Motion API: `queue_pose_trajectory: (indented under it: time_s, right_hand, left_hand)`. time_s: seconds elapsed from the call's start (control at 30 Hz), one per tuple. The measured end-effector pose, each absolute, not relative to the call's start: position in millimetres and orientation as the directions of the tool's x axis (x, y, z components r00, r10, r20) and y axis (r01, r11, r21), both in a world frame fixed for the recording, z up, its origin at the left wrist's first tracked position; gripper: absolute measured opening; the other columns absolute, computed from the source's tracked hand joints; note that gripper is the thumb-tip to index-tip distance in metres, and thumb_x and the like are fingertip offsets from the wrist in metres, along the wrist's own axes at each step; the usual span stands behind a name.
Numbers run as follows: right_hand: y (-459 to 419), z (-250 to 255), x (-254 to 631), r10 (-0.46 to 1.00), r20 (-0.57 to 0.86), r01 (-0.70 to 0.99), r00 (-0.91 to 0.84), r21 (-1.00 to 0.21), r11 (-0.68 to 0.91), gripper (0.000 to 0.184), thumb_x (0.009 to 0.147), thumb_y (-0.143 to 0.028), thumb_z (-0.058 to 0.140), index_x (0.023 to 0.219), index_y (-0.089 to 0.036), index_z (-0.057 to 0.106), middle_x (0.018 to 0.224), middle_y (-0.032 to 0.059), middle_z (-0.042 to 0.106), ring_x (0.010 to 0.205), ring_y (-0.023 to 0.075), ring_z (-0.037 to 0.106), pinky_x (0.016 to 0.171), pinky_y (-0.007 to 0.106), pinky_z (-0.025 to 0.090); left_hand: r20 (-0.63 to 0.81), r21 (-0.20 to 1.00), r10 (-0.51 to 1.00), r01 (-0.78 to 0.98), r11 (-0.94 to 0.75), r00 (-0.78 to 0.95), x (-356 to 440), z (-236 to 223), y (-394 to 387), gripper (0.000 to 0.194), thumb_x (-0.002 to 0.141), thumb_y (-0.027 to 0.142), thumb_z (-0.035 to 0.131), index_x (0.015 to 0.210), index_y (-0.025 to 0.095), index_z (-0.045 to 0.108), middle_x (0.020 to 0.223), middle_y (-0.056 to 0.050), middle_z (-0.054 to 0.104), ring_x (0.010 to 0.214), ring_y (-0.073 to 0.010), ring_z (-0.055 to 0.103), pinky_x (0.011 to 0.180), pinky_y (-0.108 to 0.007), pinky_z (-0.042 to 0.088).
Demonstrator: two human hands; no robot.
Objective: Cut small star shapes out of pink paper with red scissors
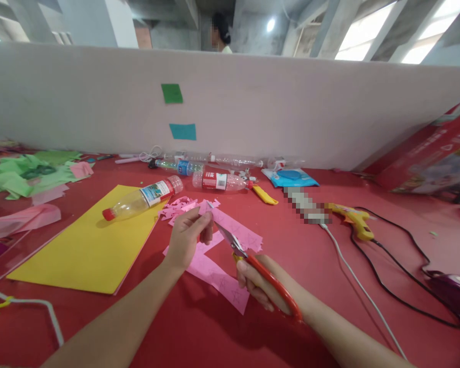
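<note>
Between its fingertips, my left hand point(189, 235) pinches the end of a pink paper strip point(239, 230) with stars drawn on it. My right hand point(255, 281) is wrapped round red-handled scissors point(270, 283). Their blades point up and left, touching or very near the strip beside my left fingers; I cannot tell whether they are biting into it. Below lies another pink paper piece point(224, 286) with drawn stars, flat on the red table point(176, 337). Small pink paper cuttings point(176, 207) are heaped just behind my left hand.
Yellow sheets point(88, 245) lie to the left, with a plastic bottle point(141, 199) on them. More bottles point(222, 181), a yellow cutter point(265, 195) and a blue packet point(290, 178) line the back. A yellow glue gun point(354, 221) with its cord sits right. A white partition point(253, 107) stands behind.
</note>
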State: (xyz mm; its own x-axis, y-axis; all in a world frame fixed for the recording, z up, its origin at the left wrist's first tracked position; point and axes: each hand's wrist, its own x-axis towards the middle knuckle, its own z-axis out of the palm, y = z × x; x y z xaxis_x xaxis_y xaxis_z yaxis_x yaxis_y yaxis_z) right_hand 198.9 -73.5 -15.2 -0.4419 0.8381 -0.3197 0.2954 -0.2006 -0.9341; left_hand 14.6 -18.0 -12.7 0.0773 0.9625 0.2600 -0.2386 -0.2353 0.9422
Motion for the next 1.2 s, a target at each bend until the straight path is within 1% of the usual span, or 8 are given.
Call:
queue_pose_trajectory:
  time_s: [0.23, 0.33, 0.47, 0.6, 0.8, 0.97, 1.07, 1.2]
  right_hand:
    - [-75.0, -10.0, 194.1, 0.841, -0.371, 0.343, -0.394, -0.908, -0.24, 0.043, 0.085, -0.056, 0.047, 0.061, -0.02, 0.046, 0.032, -0.0106, 0.035, 0.026, 0.0041, 0.03, 0.033, 0.017, 0.026]
    - [-75.2, -10.9, 192.1, 0.84, -0.392, 0.365, -0.376, -0.895, -0.254, 0.046, 0.084, -0.06, 0.048, 0.061, -0.02, 0.045, 0.032, -0.0109, 0.034, 0.025, 0.004, 0.029, 0.031, 0.017, 0.024]
    - [-75.1, -16.6, 193.4, 0.852, -0.358, 0.358, -0.382, -0.907, -0.221, 0.049, 0.081, -0.066, 0.05, 0.064, -0.02, 0.045, 0.033, -0.0108, 0.035, 0.026, 0.0043, 0.03, 0.029, 0.016, 0.024]
    - [-75.2, -17.9, 193.4, 0.859, -0.383, 0.384, -0.34, -0.89, -0.245, 0.049, 0.08, -0.065, 0.052, 0.063, -0.02, 0.046, 0.035, -0.0109, 0.035, 0.026, 0.004, 0.029, 0.028, 0.016, 0.024]
    - [-76.5, -14.7, 190.9, 0.876, -0.361, 0.392, -0.319, -0.892, -0.225, 0.05, 0.08, -0.065, 0.052, 0.061, -0.02, 0.045, 0.038, -0.01, 0.037, 0.025, 0.0038, 0.03, 0.027, 0.016, 0.021]
    - [-77.9, -12.0, 191.6, 0.892, -0.3, 0.34, -0.338, -0.923, -0.182, 0.055, 0.077, -0.072, 0.051, 0.061, -0.02, 0.043, 0.036, -0.0104, 0.033, 0.027, 0.0039, 0.029, 0.03, 0.017, 0.021]
    - [-77.7, -11.7, 191.6, 0.901, -0.272, 0.329, -0.338, -0.931, -0.158, 0.057, 0.076, -0.074, 0.051, 0.06, -0.02, 0.043, 0.036, -0.0097, 0.034, 0.028, 0.0038, 0.029, 0.031, 0.017, 0.02]
    - [-76.5, -10.8, 191.5, 0.898, -0.303, 0.341, -0.318, -0.921, -0.189, 0.054, 0.078, -0.07, 0.054, 0.06, -0.02, 0.043, 0.036, -0.0097, 0.034, 0.028, 0.0041, 0.029, 0.031, 0.018, 0.021]
  left_hand:
    - [0.239, 0.946, 0.968, -0.245, -0.214, 0.077, 14.8, -14.3, -16.8, 0.029, 0.084, 0.027, 0.057, 0.057, 0.017, 0.054, 0.045, 0.004, 0.05, 0.04, -0.0073, 0.045, 0.043, -0.021, 0.035]
    - [0.238, 0.945, 0.967, -0.251, -0.21, 0.086, 14.6, -15.2, -16.7, 0.03, 0.085, 0.029, 0.057, 0.058, 0.017, 0.054, 0.046, 0.004, 0.051, 0.041, -0.0074, 0.045, 0.043, -0.021, 0.034]
    - [0.231, 0.946, 0.969, -0.252, -0.203, 0.087, 14.3, -15.2, -16.7, 0.029, 0.084, 0.03, 0.057, 0.059, 0.017, 0.055, 0.046, 0.004, 0.051, 0.041, -0.0072, 0.044, 0.044, -0.021, 0.034]
    - [0.217, 0.951, 0.972, -0.246, -0.19, 0.087, 14.2, -15.4, -15.9, 0.03, 0.084, 0.031, 0.057, 0.058, 0.017, 0.054, 0.046, 0.004, 0.051, 0.041, -0.0075, 0.045, 0.044, -0.021, 0.034]
    - [0.206, 0.954, 0.974, -0.241, -0.179, 0.091, 14.5, -15.6, -16.3, 0.03, 0.084, 0.033, 0.057, 0.058, 0.018, 0.054, 0.047, 0.004, 0.051, 0.042, -0.0077, 0.044, 0.044, -0.022, 0.034]
    - [0.188, 0.957, 0.976, -0.246, -0.157, 0.109, 14.8, -11.9, -17.6, 0.032, 0.083, 0.033, 0.058, 0.056, 0.017, 0.053, 0.045, 0.004, 0.05, 0.041, -0.0071, 0.043, 0.043, -0.021, 0.034]
    - [0.159, 0.96, 0.979, -0.253, -0.122, 0.128, 15.3, -9.8, -17.5, 0.032, 0.081, 0.033, 0.06, 0.054, 0.017, 0.053, 0.043, 0.004, 0.048, 0.039, -0.0066, 0.04, 0.042, -0.021, 0.032]
    - [0.132, 0.953, 0.982, -0.288, -0.088, 0.138, 16.1, -10.2, -16.3, 0.03, 0.078, 0.033, 0.062, 0.054, 0.016, 0.054, 0.042, 0.004, 0.047, 0.037, -0.0061, 0.039, 0.04, -0.021, 0.029]
